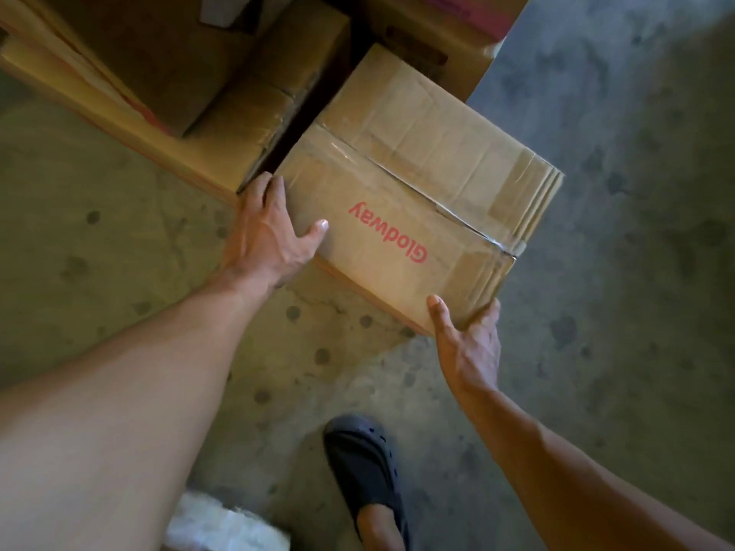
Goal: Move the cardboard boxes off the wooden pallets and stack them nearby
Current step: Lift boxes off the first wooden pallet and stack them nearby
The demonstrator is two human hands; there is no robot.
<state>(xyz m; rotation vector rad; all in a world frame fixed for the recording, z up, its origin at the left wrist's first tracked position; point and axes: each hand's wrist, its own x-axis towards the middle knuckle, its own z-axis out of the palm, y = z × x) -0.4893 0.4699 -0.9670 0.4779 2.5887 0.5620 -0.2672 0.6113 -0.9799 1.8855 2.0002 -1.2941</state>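
Stacked boxes [222, 113] sit at the left. The left hand [266, 236] curls round the taped cardboard box's [417, 192] left corner; the box hangs above the concrete floor [636, 232], just beside that stack. The right hand [469, 347] clamps its near right corner.

Spotted concrete floor [616, 272] bears stacked cardboard boxes [191, 113], a dark clog [366, 467] and a white object [222, 526].
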